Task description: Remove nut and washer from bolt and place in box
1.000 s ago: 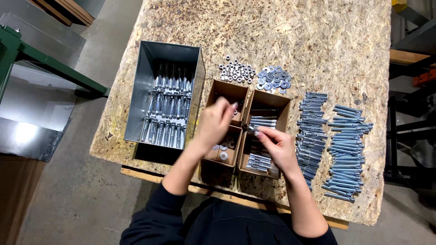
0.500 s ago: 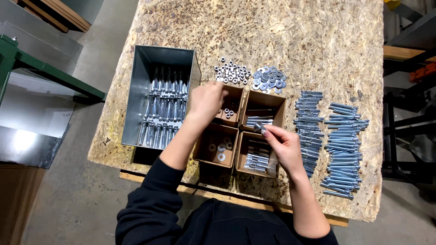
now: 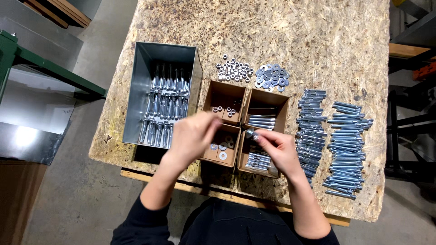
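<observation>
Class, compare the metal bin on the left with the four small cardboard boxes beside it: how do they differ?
The metal bin is one tall-walled grey steel container; the cardboard boxes are four low brown trays set in a square. The bin holds bolts packed in rows; the boxes hold sorted parts: nuts, washers and bolts. The left hand and right hand work over the boxes, not the bin. Both are open-topped and stand on the chipboard table.

Rough chipboard tabletop (image 3: 318, 41), matt cardboard boxes (image 3: 225, 97), shiny metal bolts (image 3: 347, 140), dull steel bin (image 3: 136, 90)
</observation>
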